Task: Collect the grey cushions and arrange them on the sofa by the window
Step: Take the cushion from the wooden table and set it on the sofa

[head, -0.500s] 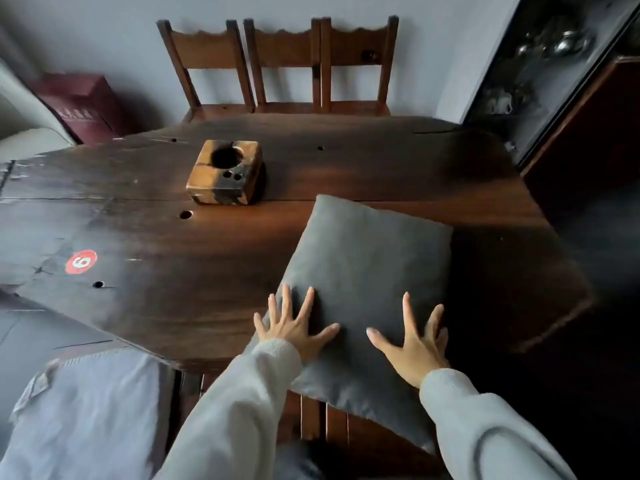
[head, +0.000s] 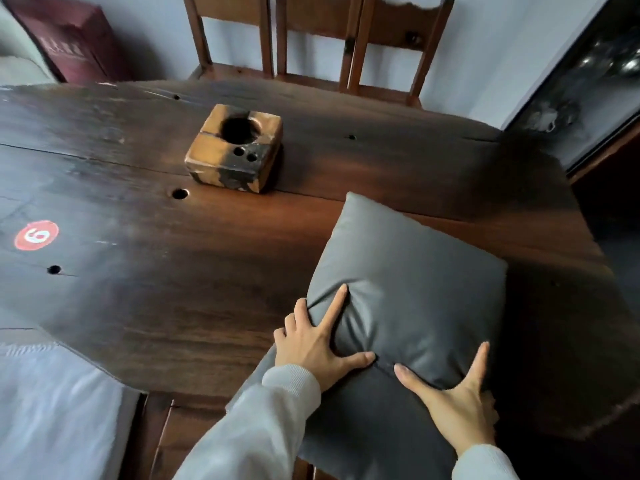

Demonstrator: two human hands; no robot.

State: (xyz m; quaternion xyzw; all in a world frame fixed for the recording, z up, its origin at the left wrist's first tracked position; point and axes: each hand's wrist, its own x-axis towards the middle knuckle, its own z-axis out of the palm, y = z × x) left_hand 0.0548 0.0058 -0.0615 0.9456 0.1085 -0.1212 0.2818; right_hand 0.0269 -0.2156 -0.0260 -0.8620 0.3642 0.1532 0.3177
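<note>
The grey cushion (head: 408, 289) lies on the desk (head: 173, 289) at its near right edge, overhanging. Your left hand (head: 313, 344) and right hand (head: 457, 407) pinch its near half; gather more fabric, then lift evenly so it won't sag.

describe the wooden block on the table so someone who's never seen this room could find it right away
Start at the big dark wooden table with chairs at its far side. Towards that far edge, left of the grey cushion under both hands, sits the wooden block. It is the only pale, squarish thing on the tabletop, with one large round hole and two small ones in its top and dark scorched-looking patches.
</note>
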